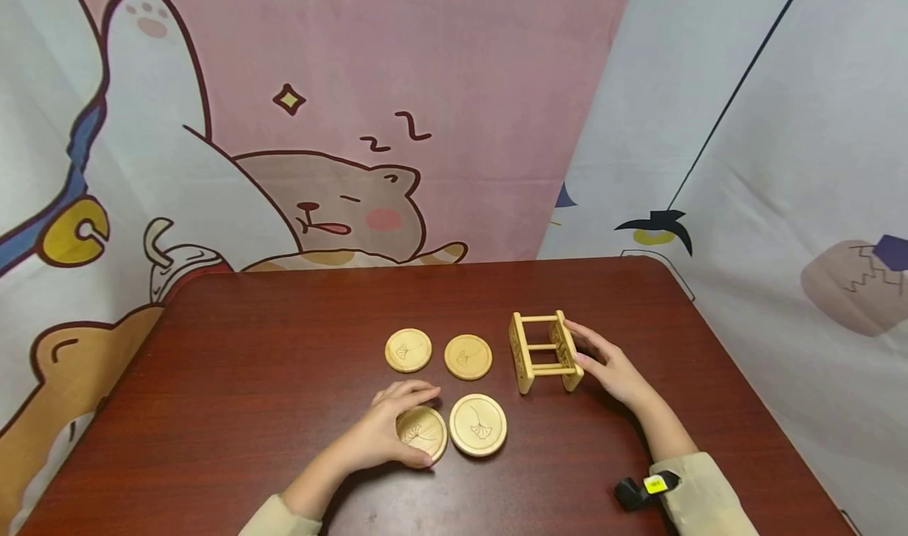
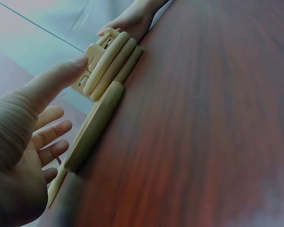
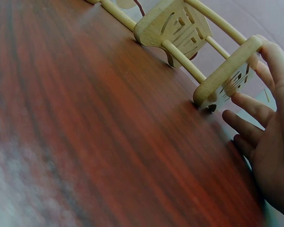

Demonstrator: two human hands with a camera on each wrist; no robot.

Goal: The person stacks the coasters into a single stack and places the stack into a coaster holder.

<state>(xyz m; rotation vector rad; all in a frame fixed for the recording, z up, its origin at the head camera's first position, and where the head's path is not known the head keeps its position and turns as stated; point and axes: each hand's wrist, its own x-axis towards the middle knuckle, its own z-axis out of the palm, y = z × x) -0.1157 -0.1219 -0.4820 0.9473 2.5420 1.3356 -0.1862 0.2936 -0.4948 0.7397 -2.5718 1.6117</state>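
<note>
In the head view, my left hand (image 1: 383, 429) lies around a round wooden coaster (image 1: 422, 432) engraved with a ginkgo leaf, thumb at its near edge and fingers at its far side. The left wrist view shows the thumb and fingers spread apart, with the coaster (image 2: 95, 127) low on the table. Just right of it lies another coaster (image 1: 478, 426), looking thicker and raised. Two more coasters, one on the left (image 1: 408, 350) and one on the right (image 1: 468, 357), lie farther back. My right hand (image 1: 615, 370) touches the right side panel of a wooden coaster rack (image 1: 542, 348) with extended fingers.
The rack stands on a dark red-brown wooden table (image 1: 284, 347), right of the coasters. A cartoon-printed cloth (image 1: 496, 87) hangs behind and beside the table. A black strap device with a yellow label (image 1: 654, 485) is on the right wrist.
</note>
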